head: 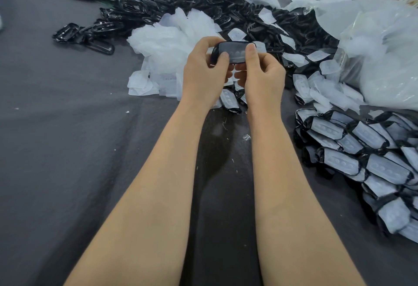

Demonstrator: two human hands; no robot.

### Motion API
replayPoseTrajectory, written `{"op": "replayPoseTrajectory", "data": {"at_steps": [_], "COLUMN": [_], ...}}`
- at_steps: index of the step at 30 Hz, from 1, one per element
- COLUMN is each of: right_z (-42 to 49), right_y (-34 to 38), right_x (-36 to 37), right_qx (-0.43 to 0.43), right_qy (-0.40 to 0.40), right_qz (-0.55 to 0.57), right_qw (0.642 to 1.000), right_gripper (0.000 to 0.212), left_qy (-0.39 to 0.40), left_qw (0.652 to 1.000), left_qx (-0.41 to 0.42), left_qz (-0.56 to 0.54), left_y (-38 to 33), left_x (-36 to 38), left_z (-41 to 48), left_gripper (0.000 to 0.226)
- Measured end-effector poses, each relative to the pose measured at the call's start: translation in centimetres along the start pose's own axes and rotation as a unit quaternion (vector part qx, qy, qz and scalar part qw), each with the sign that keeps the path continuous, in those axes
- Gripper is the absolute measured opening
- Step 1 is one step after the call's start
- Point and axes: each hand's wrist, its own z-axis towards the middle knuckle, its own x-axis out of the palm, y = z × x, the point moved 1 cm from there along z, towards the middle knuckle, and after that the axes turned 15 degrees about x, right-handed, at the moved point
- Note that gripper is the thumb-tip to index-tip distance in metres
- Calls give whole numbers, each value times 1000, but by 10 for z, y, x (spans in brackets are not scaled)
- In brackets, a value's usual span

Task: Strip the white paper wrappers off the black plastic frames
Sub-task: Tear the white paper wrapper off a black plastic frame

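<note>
Left hand: the left hand [204, 70] was raised above the table on an outstretched bare forearm, fingers curled behind a black frame [234, 52], thumb pressed on its lower-left face in a pinch.
Right hand: the right hand [263, 75] mirrored it, pinching the frame's right end, thumb tip near the upper edge.
Held frame: glossy black plastic, oblong with rounded ends, held between both hands over the table's middle; pale paper with three raised dots crossed its centre (blurred).
Wrapped frames [362, 150]: stacked at right, white paper sleeves with black ends showing.
Loose wrappers [172, 43]: a crumpled, translucent white heap just beyond the hands.
Bare frames [181, 2]: a shiny black pile farther back.
Surface: grey cloth [67, 127], matte and creased.
Plastic bag [373, 36]: cloudy, wrinkled film at far right.
</note>
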Motion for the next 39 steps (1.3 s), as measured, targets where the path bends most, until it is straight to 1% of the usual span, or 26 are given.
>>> {"op": "replayPoseTrajectory", "data": {"at_steps": [4,6,9,13,15,20,23,28,30,32,34,36,39], "right_z": [-1,-1,0,0,-1,-2,-1,0,-2,-7,-9,-9,-7], "right_y": [0,0,1,1,2,2,1,0,0,0,0,-1,-1], "right_x": [2,1,-1,-1,-1,1,1,4,5,7,8,9,9], "right_qx": [-7,-3,12,72,83,37,33,20,-20,-90,-137,-142,-126], "right_qy": [11,11,19,60,69,35,37,24,-8,-53,-76,-82,-87], "right_qz": [-20,-13,22,106,119,59,43,17,-11,-54,-91,-108,-95], "right_qw": [1000,1000,1000,990,987,997,998,999,1000,993,983,980,984], "right_gripper": [15,11,10,10,11,13,12,9,8,14,15,13,16], "left_qy": [-2,3,6,3,-1,-10,-11,-16,-20,-24,-17,0,25], "left_qw": [1000,1000,1000,1000,1000,1000,1000,1000,1000,1000,1000,1000,997], "left_qx": [3,5,6,5,2,-10,-3,-12,-12,-8,-3,3,24], "left_qz": [2,-2,-4,-8,-11,-8,-3,4,1,1,8,28,71], "left_y": [0,0,-1,-2,-2,-1,-2,0,0,0,0,0,-2], "left_x": [0,0,1,1,0,0,0,-1,-1,0,0,1,3], "left_z": [0,0,-1,0,0,-1,-3,0,0,0,0,-1,-2], "left_gripper": [17,17,17,17,16,14,8,10,10,12,14,15,16]}}
